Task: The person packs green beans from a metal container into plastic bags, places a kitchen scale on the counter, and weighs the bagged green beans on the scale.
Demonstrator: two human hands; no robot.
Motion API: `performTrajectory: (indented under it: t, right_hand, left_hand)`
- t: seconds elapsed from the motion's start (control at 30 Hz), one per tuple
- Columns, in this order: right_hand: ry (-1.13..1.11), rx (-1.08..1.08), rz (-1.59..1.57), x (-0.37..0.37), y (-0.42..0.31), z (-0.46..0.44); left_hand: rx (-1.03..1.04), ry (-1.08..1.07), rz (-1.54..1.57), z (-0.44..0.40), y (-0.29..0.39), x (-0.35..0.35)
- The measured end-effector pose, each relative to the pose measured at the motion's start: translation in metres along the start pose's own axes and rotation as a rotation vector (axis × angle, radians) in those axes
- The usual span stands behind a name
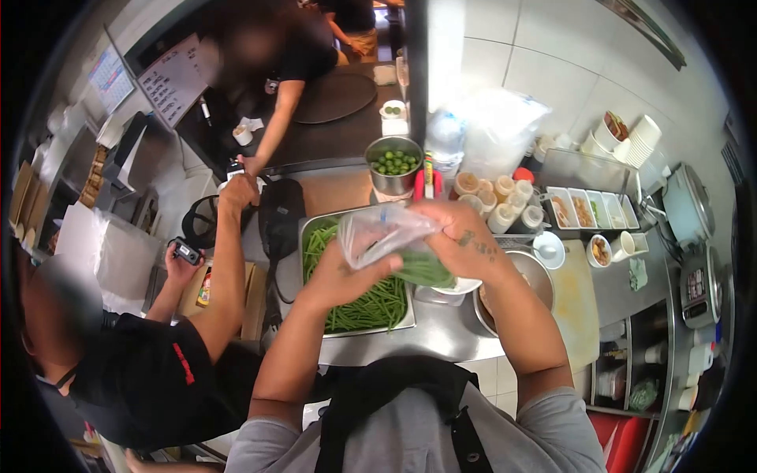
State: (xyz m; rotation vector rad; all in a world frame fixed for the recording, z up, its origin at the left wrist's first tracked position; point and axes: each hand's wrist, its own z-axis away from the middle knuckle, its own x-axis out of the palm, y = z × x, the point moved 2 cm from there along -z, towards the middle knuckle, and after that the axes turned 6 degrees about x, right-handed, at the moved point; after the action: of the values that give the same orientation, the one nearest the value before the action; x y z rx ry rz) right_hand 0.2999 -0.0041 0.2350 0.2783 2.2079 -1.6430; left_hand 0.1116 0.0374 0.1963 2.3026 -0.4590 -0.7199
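In the middle of the head view is a clear plastic bag (377, 233), smeared by motion, with green beans (427, 270) in its lower part. My right hand (465, 240) grips the bag's gathered plastic from the right. On the left side, my left hand (347, 276) has its thumb along the bag, and its fingers are partly hidden by the plastic. Below both hands lies a metal tray (412, 315) full of cut green beans (359, 303). Partly covered by my right arm are a scale-like white device (441, 296) and a steel bowl (544, 280).
A pot of limes (394, 175), sauce bottles (505, 205) and a topping container (591, 209) line the back. A cutting board (579, 307) lies right. A co-worker (173, 363) at left holds a small device (186, 252); another person (288, 87) reaches across the counter.
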Motion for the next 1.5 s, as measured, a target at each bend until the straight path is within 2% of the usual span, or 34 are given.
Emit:
performTrajectory:
  t: [0.07,0.1,0.27,0.33,0.37,0.43,0.5,0.6,0.67,0.73,1.03,1.23,1.3,1.43,1.5]
  right_hand:
    - [0.102,0.003,-0.027,-0.014,0.009,0.002]
    - [0.107,0.038,-0.085,-0.019,0.014,0.003]
    - [0.181,0.113,-0.128,-0.037,0.052,0.011]
    - [0.366,0.238,-0.180,-0.044,0.067,0.018]
    - [0.371,0.240,-0.185,-0.046,0.073,0.023]
    - [0.544,0.230,-0.264,-0.055,0.085,0.039]
    - [0.558,0.251,-0.284,-0.062,0.090,0.058]
    - [0.572,0.253,-0.305,-0.071,0.089,0.087]
    - [0.563,0.326,-0.307,-0.075,0.087,0.106]
    - [0.574,0.316,-0.342,-0.077,0.089,0.120]
    - [0.590,0.448,-0.187,-0.077,0.102,0.171]
    - [0.568,0.444,-0.216,-0.073,0.118,0.186]
    - [0.528,0.462,-0.218,-0.067,0.126,0.189]
    - [0.450,0.500,-0.280,-0.057,0.141,0.188]
    - [0.418,0.534,-0.262,-0.053,0.162,0.180]
  left_hand:
    - [-0.247,0.146,0.007,-0.006,-0.001,0.020]
    - [-0.305,0.172,0.077,-0.008,-0.005,0.029]
    - [-0.325,0.208,0.029,-0.011,-0.044,0.071]
    - [-0.387,0.274,0.069,-0.013,-0.061,0.086]
    - [-0.407,0.272,0.029,-0.015,-0.059,0.090]
    - [-0.456,0.272,-0.001,-0.009,-0.083,0.100]
    - [-0.507,0.270,-0.027,-0.004,-0.100,0.108]
    - [-0.467,0.292,-0.104,-0.008,-0.105,0.112]
    - [-0.499,0.283,-0.179,-0.013,-0.098,0.112]
    - [-0.512,0.328,-0.066,-0.015,-0.105,0.117]
    - [-0.534,0.338,-0.161,-0.010,-0.124,0.115]
    - [-0.523,0.348,-0.188,-0.007,-0.120,0.113]
    - [-0.646,0.371,-0.118,-0.009,-0.109,0.111]
    - [-0.663,0.443,0.030,0.008,-0.122,0.109]
    - [-0.748,0.421,0.196,0.014,-0.115,0.112]
